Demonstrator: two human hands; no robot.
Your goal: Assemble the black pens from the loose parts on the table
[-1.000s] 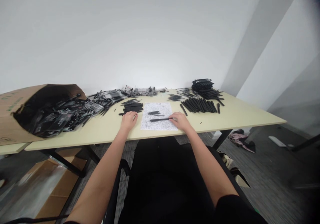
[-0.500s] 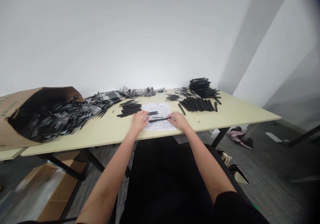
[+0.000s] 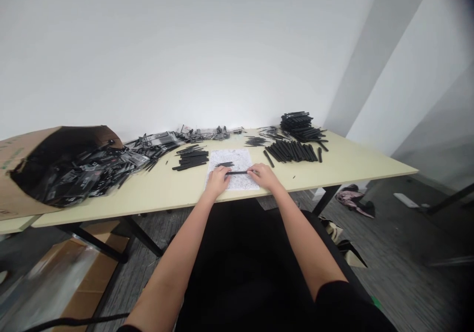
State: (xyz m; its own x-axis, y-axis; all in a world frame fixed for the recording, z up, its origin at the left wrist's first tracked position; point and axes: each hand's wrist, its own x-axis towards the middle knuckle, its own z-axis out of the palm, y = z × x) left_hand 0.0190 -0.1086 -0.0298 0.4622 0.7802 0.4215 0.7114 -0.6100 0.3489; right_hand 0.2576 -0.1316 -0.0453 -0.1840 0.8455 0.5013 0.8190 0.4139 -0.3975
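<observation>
A thin black stick (image 3: 238,172) lies level between my two hands, above a white patterned sheet (image 3: 240,157) on the table. My left hand (image 3: 218,180) pinches its left end, and my right hand (image 3: 262,175) pinches its right end. Some small dark pieces (image 3: 224,164) rest on the sheet just beyond my left hand. Left of the sheet lies a stack of black sticks (image 3: 192,159). To its right is a row of thicker black sticks (image 3: 291,152), with small thin pieces (image 3: 255,141) behind the sheet.
On the left, a cardboard box (image 3: 22,179) lies on its side, with black packets (image 3: 85,179) spilling onto the pale yellow table (image 3: 148,194). A tall pile of black sticks (image 3: 298,125) stands at the back right. Behind the table rises a white wall (image 3: 222,51).
My left hand has moved right, closer to my right hand, and now grips the stick's left end. Less of the stick shows between my hands, and it looks more level.
</observation>
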